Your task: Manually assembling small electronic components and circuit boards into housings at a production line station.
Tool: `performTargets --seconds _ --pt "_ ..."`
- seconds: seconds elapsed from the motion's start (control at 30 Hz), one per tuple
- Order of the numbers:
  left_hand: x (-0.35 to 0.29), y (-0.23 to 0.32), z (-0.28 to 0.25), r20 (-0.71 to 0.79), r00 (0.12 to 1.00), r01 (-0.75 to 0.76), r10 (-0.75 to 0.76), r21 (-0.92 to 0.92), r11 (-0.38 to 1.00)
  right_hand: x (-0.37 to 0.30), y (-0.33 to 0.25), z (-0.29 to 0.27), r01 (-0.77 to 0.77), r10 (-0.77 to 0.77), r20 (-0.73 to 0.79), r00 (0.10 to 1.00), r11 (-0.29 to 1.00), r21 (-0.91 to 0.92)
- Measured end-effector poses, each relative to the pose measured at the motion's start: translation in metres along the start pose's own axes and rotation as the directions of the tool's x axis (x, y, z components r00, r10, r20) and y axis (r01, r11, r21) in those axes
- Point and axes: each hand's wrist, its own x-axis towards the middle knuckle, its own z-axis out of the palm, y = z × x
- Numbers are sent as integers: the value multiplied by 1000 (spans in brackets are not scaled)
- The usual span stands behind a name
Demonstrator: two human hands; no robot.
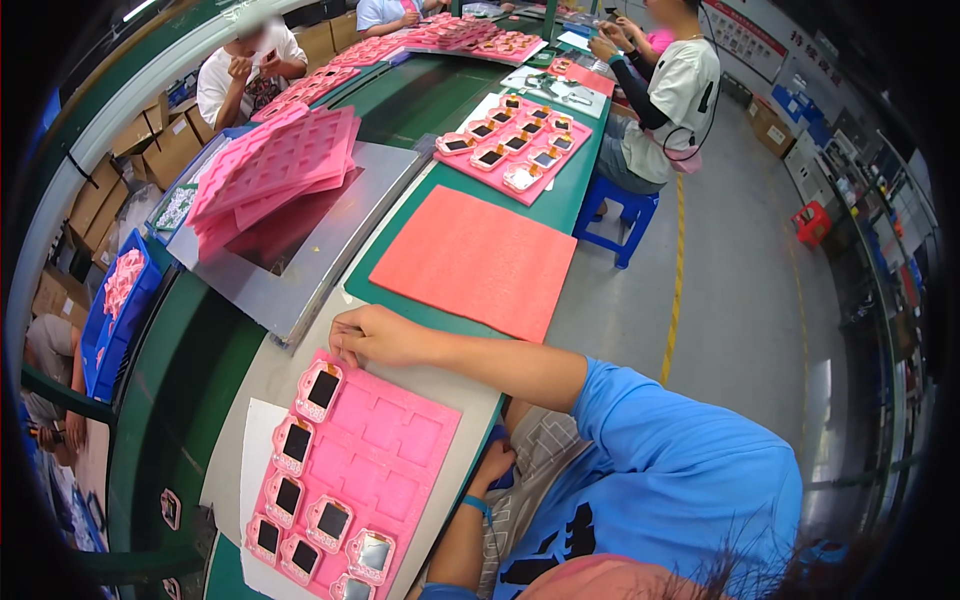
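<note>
A pink foam tray [385, 420] lies on the bench in front of me. Several pink-framed, rounded gadgets with small dark screens [290, 445] sit in its pockets along the left and bottom. The pockets toward the upper right hold nothing. My right hand [372, 335] reaches across to the tray's top corner, fingers curled and closed at its edge, just above the topmost gadget [319, 390]. My left hand [494, 462] is low by my lap, a band round its wrist, next to a dark blue thing. Its fingers are mostly hidden.
Beyond my arm lies a flat coral foam sheet [485, 255]. Farther along stands another filled pink tray [520, 145]. A stack of pink foam trays [275, 170] leans on a metal plate [290, 295]. A blue bin [125, 315] holds pink parts. Co-workers sit around the line.
</note>
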Motion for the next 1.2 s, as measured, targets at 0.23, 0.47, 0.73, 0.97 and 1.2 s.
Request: performTargets --seconds 0.23,0.47,0.73,0.97,1.2 --pt "20 15 -6 57 997 -46 59 -211 976 -4 -8 8 -108 111 27 993 991 -78" --pt "35 23 -4 91 990 -56 106 -438 897 -1 -14 14 -104 107 28 994 990 -93" --pt "51 38 3 111 980 -50 165 -668 742 7 0 13 -85 96 55 994 982 -166" --pt "69 56 7 118 969 -26 218 -827 561 4 -3 14 -26 45 79 996 974 -226" --pt "90 77 28 98 959 10 266 -950 313 -3 -6 9 -21 38 62 997 968 -250"
